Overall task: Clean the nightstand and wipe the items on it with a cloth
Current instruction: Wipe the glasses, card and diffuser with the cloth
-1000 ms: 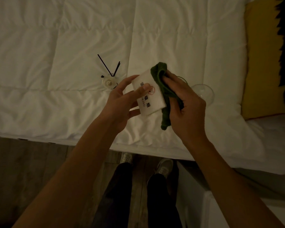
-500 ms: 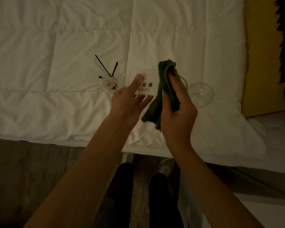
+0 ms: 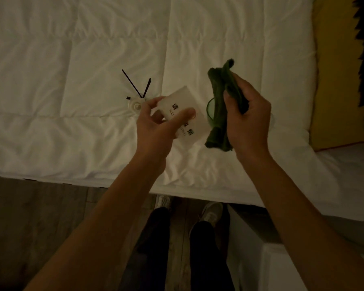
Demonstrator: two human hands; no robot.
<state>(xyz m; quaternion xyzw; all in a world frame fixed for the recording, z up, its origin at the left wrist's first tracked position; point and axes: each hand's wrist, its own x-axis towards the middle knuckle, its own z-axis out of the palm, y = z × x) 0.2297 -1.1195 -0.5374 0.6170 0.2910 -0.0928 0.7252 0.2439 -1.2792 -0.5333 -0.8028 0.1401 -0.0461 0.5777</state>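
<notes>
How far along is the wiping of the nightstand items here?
Looks done: nothing can be confirmed clean. In hand: the left hand holds the white sign card, while the right hand grips the green cloth clear of it. Left: the reed diffuser and a green glass lie on the white duvet; the nightstand top is barely in view.
</notes>
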